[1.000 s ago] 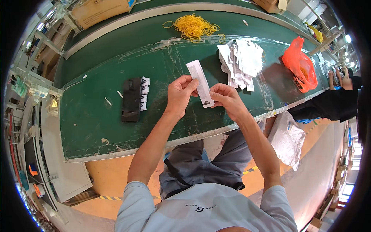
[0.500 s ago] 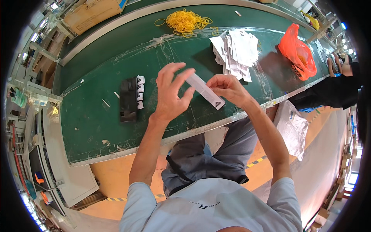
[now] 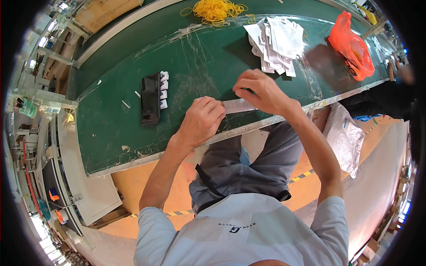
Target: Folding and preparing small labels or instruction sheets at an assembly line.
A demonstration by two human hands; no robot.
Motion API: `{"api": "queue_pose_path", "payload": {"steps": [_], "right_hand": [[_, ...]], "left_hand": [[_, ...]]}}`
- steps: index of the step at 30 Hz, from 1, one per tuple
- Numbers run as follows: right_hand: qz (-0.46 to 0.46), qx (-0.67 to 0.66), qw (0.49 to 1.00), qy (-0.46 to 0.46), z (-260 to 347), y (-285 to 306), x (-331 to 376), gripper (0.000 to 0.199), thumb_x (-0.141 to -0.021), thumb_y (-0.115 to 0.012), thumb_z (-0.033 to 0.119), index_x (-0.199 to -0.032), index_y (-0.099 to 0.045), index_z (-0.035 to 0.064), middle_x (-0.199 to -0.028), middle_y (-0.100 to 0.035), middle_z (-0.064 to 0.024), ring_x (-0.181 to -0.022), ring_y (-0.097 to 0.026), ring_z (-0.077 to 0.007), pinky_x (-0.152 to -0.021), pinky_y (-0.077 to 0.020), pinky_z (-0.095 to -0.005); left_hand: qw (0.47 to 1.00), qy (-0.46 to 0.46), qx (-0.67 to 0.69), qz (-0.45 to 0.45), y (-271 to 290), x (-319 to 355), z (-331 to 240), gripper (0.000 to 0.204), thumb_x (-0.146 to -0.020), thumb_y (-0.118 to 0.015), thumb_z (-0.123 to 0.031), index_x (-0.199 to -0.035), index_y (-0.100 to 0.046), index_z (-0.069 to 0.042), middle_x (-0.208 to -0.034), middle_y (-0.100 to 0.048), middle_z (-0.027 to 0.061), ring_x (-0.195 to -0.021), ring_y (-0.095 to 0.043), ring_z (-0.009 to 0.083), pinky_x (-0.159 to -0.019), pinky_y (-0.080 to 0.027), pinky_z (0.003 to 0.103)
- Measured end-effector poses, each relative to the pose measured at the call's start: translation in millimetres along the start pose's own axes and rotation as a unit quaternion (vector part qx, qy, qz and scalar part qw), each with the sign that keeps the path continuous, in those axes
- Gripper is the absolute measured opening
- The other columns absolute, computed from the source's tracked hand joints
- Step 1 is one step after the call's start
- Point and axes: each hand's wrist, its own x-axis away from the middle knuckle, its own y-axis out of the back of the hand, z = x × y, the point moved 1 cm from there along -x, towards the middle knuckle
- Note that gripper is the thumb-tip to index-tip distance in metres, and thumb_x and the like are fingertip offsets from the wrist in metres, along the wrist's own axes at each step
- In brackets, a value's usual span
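Note:
A narrow folded paper strip (image 3: 239, 106), white with fine print, lies near the table's front edge between my hands. My left hand (image 3: 202, 120) is closed on its left end, fingertips turned down. Over the strip's right part is my right hand (image 3: 262, 94), fingers curled in and their tips above the green surface beyond the paper. Whether those fingers pinch anything is hidden, and the hand covers the strip's right end. Left of my hands sits a glossy black case (image 3: 150, 98), with several small white packets (image 3: 163, 84) along its right side.
Loose white printed sheets (image 3: 277, 42) are piled beyond my right hand. Yellow rubber bands (image 3: 217, 11) lie heaped at the back, and a red plastic bag (image 3: 350, 48) stands far right. A silvery bag (image 3: 342, 137) hangs below the table edge, near another person's dark clothing (image 3: 372, 103).
The strip has come down from a raised slant to lie level near the table edge. My left hand has closed on its left end; my right hand has curled over it. The view has tilted slightly.

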Motion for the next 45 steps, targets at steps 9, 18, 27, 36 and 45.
{"api": "queue_pose_path", "payload": {"steps": [9, 18, 27, 36, 45], "right_hand": [[-0.123, 0.048, 0.991, -0.012, -3, -17, 61, 0.02, -0.082, -0.084, 0.013, -0.098, -0.076, 0.0055, -0.098, -0.065, -0.0087, -0.093, -0.062, -0.0294, -0.081, -0.0515, -0.0394], [-0.164, 0.02, 0.972, -0.165, -2, -23, 49, 0.02, -0.089, -0.081, 0.021, -0.086, -0.074, 0.0022, -0.088, -0.062, -0.0108, -0.081, -0.063, -0.0306, -0.071, -0.0509, -0.0418], [-0.18, 0.097, 0.957, -0.207, 3, -28, 42, 0.027, -0.088, -0.081, 0.024, -0.08, -0.068, 0.0013, -0.084, -0.059, -0.0105, -0.079, -0.063, -0.0312, -0.069, -0.0505, -0.0431], [-0.184, 0.171, 0.954, -0.163, 3, -31, 40, 0.026, -0.092, -0.077, 0.024, -0.082, -0.066, 0.003, -0.085, -0.056, -0.011, -0.081, -0.064, -0.0327, -0.069, -0.0514, -0.0451], [-0.168, 0.19, 0.949, -0.188, 2, -33, 36, 0.03, -0.094, -0.075, 0.029, -0.081, -0.066, 0.0034, -0.085, -0.057, -0.0112, -0.082, -0.065, -0.0329, -0.07, -0.0523, -0.0451]], "left_hand": [[0.997, 0.042, -0.039, -0.043, -8, 8, -13, 0.02, -0.079, -0.08, -0.005, -0.096, -0.068, -0.006, -0.101, -0.07, 0.0069, -0.099, -0.066, 0.0291, -0.088, -0.051, 0.043], [0.957, 0.263, -0.04, -0.115, -6, 17, -19, 0.008, -0.085, -0.08, -0.015, -0.087, -0.076, -0.008, -0.082, -0.061, 0.002, -0.084, -0.058, 0.024, -0.078, -0.043, 0.039], [0.943, 0.307, -0.071, -0.111, -11, 9, -22, 0.01, -0.086, -0.078, -0.014, -0.086, -0.071, -0.008, -0.079, -0.058, 0.003, -0.078, -0.059, 0.0232, -0.075, -0.042, 0.039], [0.946, 0.302, -0.104, -0.062, -8, 3, -23, 0.011, -0.089, -0.074, -0.013, -0.088, -0.065, -0.007, -0.081, -0.058, 0.0055, -0.082, -0.06, 0.0267, -0.075, -0.042, 0.041], [0.942, 0.312, -0.114, -0.037, -9, 1, -24, 0.011, -0.092, -0.07, -0.014, -0.089, -0.063, -0.007, -0.086, -0.061, 0.0081, -0.088, -0.061, 0.0302, -0.077, -0.043, 0.044]]}}
